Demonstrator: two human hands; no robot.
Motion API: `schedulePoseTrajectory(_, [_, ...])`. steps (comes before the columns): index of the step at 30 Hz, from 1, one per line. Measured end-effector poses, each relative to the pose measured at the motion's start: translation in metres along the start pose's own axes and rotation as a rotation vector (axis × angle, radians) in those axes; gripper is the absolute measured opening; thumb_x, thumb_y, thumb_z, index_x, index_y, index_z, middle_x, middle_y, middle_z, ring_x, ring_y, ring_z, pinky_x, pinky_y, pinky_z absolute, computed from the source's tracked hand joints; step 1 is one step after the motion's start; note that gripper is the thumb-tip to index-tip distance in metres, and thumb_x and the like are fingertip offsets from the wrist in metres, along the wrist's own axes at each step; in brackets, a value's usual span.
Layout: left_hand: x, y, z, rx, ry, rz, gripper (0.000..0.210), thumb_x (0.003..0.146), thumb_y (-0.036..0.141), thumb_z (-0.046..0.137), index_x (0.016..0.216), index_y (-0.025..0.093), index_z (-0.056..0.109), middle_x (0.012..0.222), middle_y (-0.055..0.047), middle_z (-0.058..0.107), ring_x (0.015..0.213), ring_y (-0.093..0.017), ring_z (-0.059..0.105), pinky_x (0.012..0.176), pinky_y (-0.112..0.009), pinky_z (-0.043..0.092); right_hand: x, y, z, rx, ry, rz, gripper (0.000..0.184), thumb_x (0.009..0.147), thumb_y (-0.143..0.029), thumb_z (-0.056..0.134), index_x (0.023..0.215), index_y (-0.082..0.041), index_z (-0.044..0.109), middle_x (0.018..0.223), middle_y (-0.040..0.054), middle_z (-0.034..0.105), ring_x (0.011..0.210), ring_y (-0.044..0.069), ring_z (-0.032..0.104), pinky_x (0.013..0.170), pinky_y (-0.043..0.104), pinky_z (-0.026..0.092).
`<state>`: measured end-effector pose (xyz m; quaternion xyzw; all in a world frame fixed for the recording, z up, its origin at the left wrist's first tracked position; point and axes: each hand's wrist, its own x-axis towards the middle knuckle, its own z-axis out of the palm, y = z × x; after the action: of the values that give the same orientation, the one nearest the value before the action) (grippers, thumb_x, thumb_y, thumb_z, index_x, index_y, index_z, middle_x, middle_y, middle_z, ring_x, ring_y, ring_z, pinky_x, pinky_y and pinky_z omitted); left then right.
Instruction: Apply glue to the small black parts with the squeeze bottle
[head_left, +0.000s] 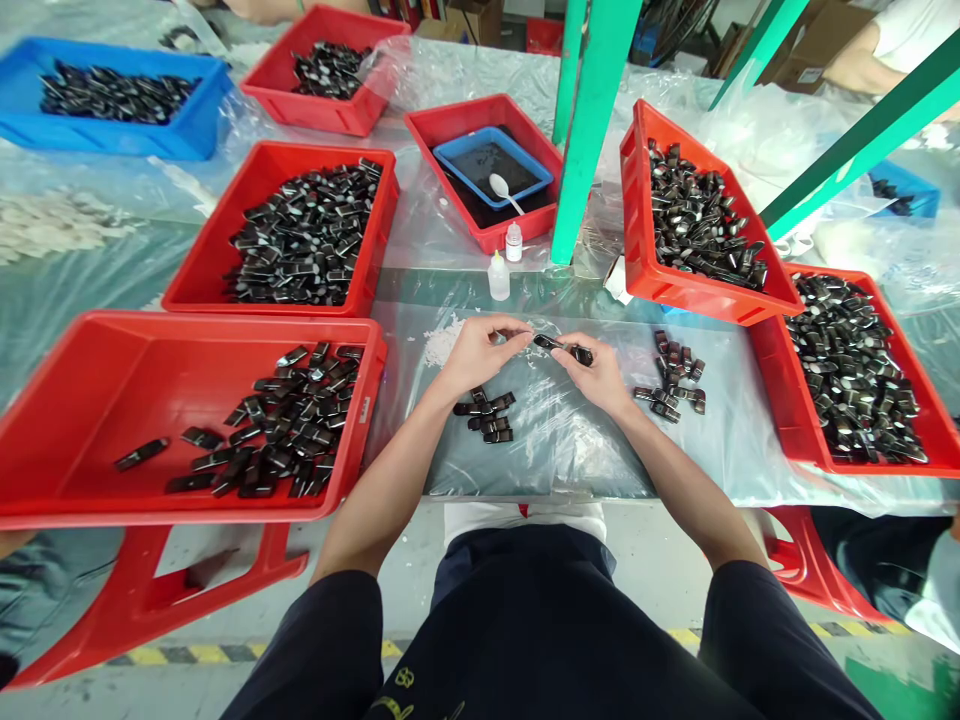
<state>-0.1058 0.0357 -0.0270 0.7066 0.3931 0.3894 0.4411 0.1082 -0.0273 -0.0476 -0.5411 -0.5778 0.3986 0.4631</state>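
Note:
My right hand (596, 372) is closed on a small glossy black clip-like piece (551, 342), its dark end showing past the fingertips. My left hand (486, 352) is pinched beside that piece's left end; whatever lies between its thumb and finger is too small to make out. Left of this hand is a heap of tiny white bits (444, 343) on the plastic sheet. Several similar black pieces (489, 415) lie just below the left hand. Another loose group of black pieces (671, 375) is to the right of my right hand.
Red bins (82, 345) of black pieces flank me on the left, with more red bins (787, 435) on the right. Ahead stand two small bottles (499, 277), a red bin holding a blue tray (450, 150) with a white spoon, and a green post (592, 130).

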Motion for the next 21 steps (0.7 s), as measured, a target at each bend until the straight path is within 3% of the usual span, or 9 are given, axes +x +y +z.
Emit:
schedulePoseTrajectory(15, [-0.0007, 0.0006, -0.0020, 0.076, -0.059, -0.007, 0.021, 0.088, 0.037, 0.073, 0.090, 0.020, 0.085, 0.089, -0.007, 0.083, 0.081, -0.020, 0.072, 0.075, -0.033, 0.054, -0.0054, 0.0022, 0.0041, -0.139, 0.041, -0.047, 0.037, 0.093, -0.057, 0.069, 0.097, -0.021, 0.077, 0.082, 0.0017, 0.068, 0.074, 0.018, 0.056, 0.075, 0.033, 0.046])
schedulePoseTrajectory(21, [-0.0030, 0.0032, 0.0051, 0.082, -0.015, 0.024, 0.023, 0.090, 0.040, 0.072, 0.094, 0.021, 0.084, 0.095, -0.008, 0.083, 0.086, -0.020, 0.072, 0.075, -0.033, 0.053, -0.0049, -0.0032, 0.0078, -0.054, 0.069, -0.008, 0.037, 0.091, -0.058, 0.073, 0.095, -0.021, 0.073, 0.075, -0.0013, 0.061, 0.067, 0.014, 0.049, 0.067, 0.030, 0.042])
